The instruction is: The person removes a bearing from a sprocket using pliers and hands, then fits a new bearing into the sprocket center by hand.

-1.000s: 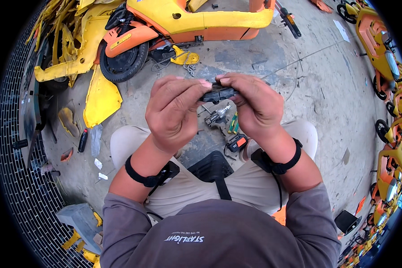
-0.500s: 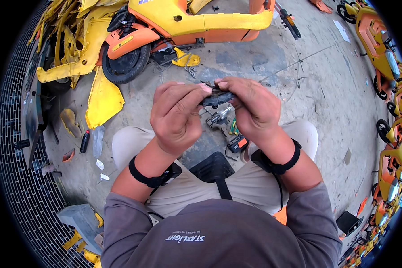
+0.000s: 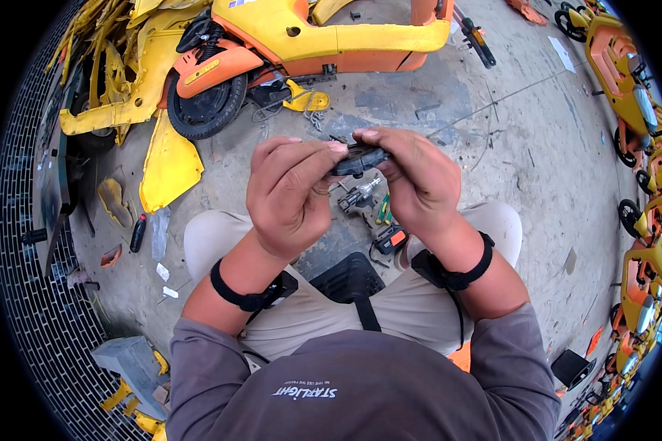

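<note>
Left hand (image 3: 290, 195) and right hand (image 3: 412, 180) each close their grip on a small black part (image 3: 357, 158), largely hidden by fingers; metal fitting (image 3: 359, 195) lies below.

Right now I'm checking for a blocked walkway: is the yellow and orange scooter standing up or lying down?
Lying down: the yellow and orange scooter rests on its side on the concrete floor.

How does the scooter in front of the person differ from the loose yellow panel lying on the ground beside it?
The scooter is large, yellow and orange, with a black wheel; the yellow panel is one plain colour and much smaller. The scooter is an assembled body, while the panel lies flat and detached. Both rest on the concrete floor and share the same yellow.
</note>
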A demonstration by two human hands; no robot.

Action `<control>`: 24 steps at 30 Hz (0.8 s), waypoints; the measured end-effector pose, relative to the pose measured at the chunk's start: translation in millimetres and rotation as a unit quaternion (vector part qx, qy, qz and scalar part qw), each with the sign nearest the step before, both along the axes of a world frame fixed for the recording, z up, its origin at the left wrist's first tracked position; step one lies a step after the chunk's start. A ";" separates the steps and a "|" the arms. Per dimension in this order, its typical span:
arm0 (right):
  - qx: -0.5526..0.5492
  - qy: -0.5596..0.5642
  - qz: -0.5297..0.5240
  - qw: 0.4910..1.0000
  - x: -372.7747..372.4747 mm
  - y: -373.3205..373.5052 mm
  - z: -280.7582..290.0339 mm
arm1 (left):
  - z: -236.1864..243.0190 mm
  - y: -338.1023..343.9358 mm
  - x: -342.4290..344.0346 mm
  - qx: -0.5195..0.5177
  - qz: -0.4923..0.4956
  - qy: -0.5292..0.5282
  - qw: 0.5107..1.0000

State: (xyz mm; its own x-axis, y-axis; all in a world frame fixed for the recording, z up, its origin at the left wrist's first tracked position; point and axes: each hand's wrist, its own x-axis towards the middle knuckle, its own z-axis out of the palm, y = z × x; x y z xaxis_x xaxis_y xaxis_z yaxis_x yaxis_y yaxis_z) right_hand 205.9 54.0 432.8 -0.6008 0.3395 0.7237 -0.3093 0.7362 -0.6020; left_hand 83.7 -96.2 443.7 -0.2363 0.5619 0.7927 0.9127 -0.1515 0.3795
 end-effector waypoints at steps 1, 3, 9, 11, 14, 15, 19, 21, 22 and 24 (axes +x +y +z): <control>-0.005 -0.007 0.000 1.000 0.0 0.2 -0.8 | -2.6 0.8 -0.4 0.001 -0.004 -0.014 1.000; -0.016 -0.022 -0.001 1.000 0.7 0.4 -1.3 | -5.7 2.3 1.9 -0.004 -0.001 -0.073 0.997; -0.122 -0.145 0.003 0.982 6.9 -0.7 7.0 | -14.5 -0.3 3.6 -0.060 -0.034 -0.426 0.902; -0.187 -0.177 0.016 0.966 8.1 -0.2 8.1 | -13.1 -1.5 1.9 -0.082 -0.058 -0.519 0.849; -0.268 -0.203 0.034 0.941 8.1 1.5 4.6 | -12.1 -0.2 1.0 -0.105 -0.061 -0.575 0.809; -0.298 -0.216 0.041 0.929 7.7 2.0 4.1 | -11.6 -0.1 1.1 -0.108 -0.056 -0.589 0.799; -0.372 -0.254 0.057 0.891 5.7 3.9 4.4 | -13.2 1.8 0.8 -0.117 -0.041 -0.625 0.771; -0.386 -0.262 0.060 0.882 4.6 4.9 3.2 | -13.7 2.9 0.9 -0.120 -0.034 -0.631 0.766; -0.393 -0.265 0.062 0.878 3.9 5.5 1.7 | -12.8 3.7 1.6 -0.121 -0.029 -0.633 0.764; -0.414 -0.270 0.066 0.867 2.6 6.4 0.6 | -11.8 4.4 1.5 -0.124 -0.024 -0.642 0.756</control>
State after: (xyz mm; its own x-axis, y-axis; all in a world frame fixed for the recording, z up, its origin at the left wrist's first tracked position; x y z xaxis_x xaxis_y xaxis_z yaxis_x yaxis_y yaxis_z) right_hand 208.6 60.4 433.4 -0.8492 0.5109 -0.1338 0.1330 -0.0384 -0.9904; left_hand 85.3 -91.8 431.9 -0.6955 0.6888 -0.2045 -0.2368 0.0489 0.9703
